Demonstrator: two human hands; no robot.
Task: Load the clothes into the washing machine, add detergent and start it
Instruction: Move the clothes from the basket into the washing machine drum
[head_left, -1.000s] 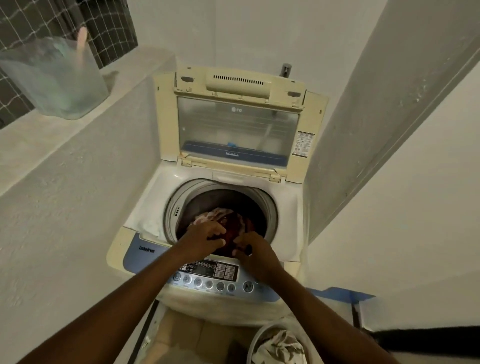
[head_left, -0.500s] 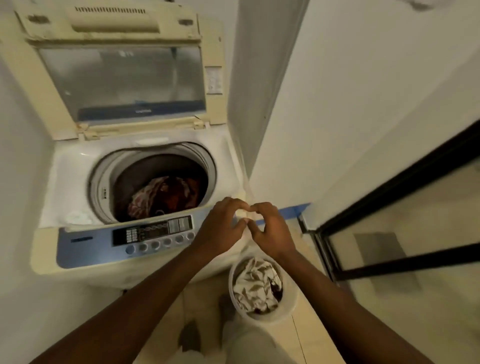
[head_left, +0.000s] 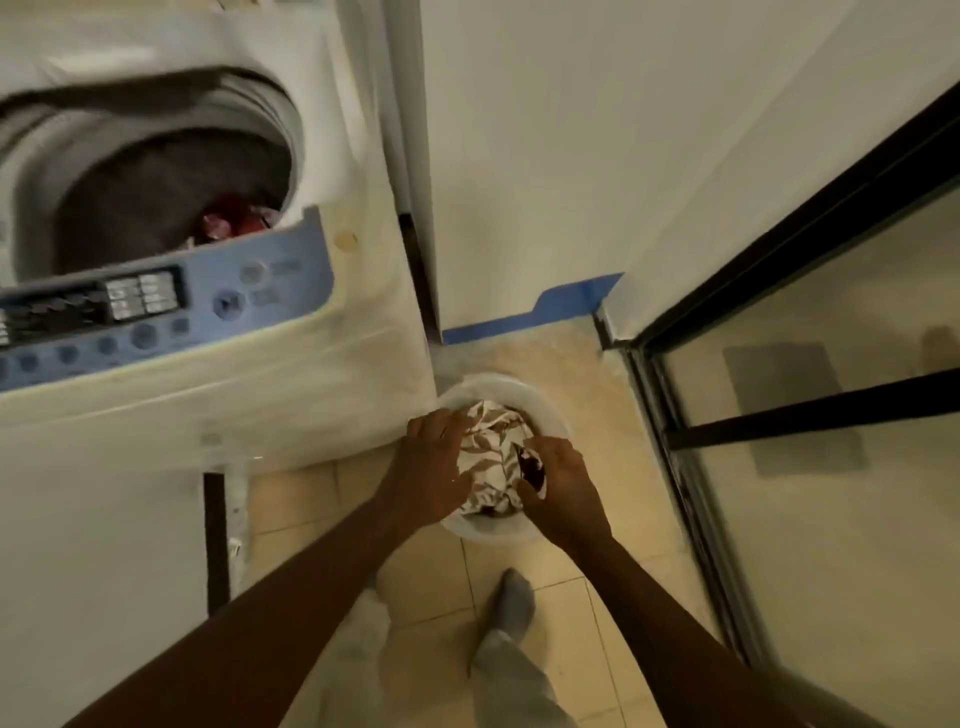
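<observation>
Down inside the white bucket (head_left: 488, 531), at six o'clock from the frame's middle, the right hand (head_left: 563, 488) curls thumb and fingers round a dark garment (head_left: 534, 469) on the bucket's three o'clock side. The left hand (head_left: 428, 467), at nine o'clock, lays bent fingers on the leaf-print cloth (head_left: 493, 449); whether they have closed on it I cannot tell. The bucket stands on the tiled floor (head_left: 571, 374) just beside the washing machine (head_left: 234, 405) at ten o'clock, whose open drum (head_left: 156, 171) holds red clothes (head_left: 234, 222).
</observation>
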